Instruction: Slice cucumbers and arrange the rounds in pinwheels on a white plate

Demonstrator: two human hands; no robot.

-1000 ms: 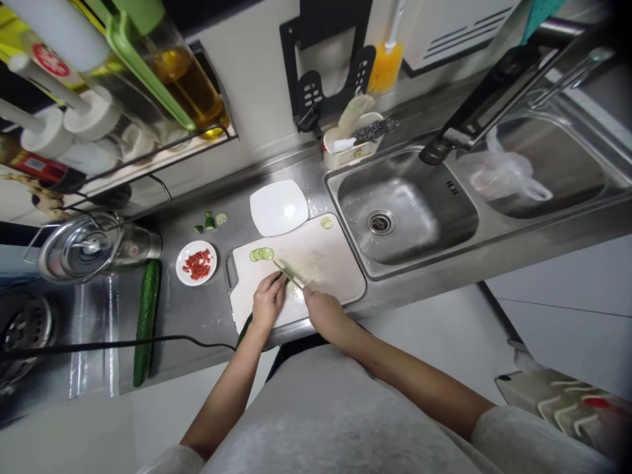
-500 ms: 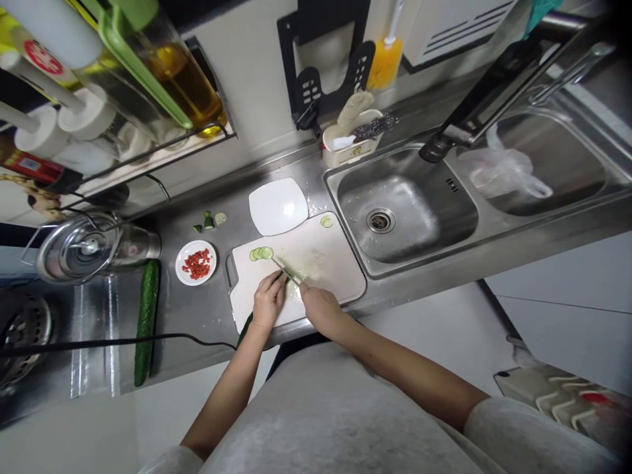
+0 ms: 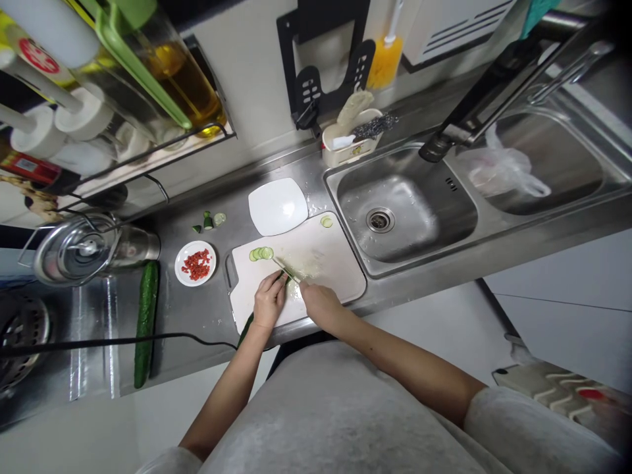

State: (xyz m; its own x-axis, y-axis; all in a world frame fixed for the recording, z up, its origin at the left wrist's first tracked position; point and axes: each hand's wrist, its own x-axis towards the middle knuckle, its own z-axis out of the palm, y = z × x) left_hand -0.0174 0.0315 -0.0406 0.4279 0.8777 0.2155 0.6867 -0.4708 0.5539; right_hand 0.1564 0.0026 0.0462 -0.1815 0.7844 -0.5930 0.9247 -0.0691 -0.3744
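Observation:
My right hand (image 3: 318,303) is closed round the handle of a knife (image 3: 285,268), whose blade points up and left over the white cutting board (image 3: 345,263). Beside the blade, my left hand (image 3: 268,301) grips a cucumber (image 3: 245,329); most of it is hidden under the fingers and wrist, and its dark green end shows at the board's near edge. Several overlapping cucumber slices (image 3: 261,253) lie at the board's upper left. A few more pale slices (image 3: 326,222) rest near its upper right corner.
A white square plate (image 3: 278,206) touches the board's far edge. Leftward are a small plate (image 3: 210,271) of chopped red pieces, cucumber scraps (image 3: 208,221) and a whole cucumber (image 3: 147,322). The sink (image 3: 424,230) adjoins on the right. A black cable (image 3: 187,335) crosses at left.
The knife blade has shifted slightly against the cucumber by my left hand. Both hands stay in almost the same place, and the slices on the board look unchanged.

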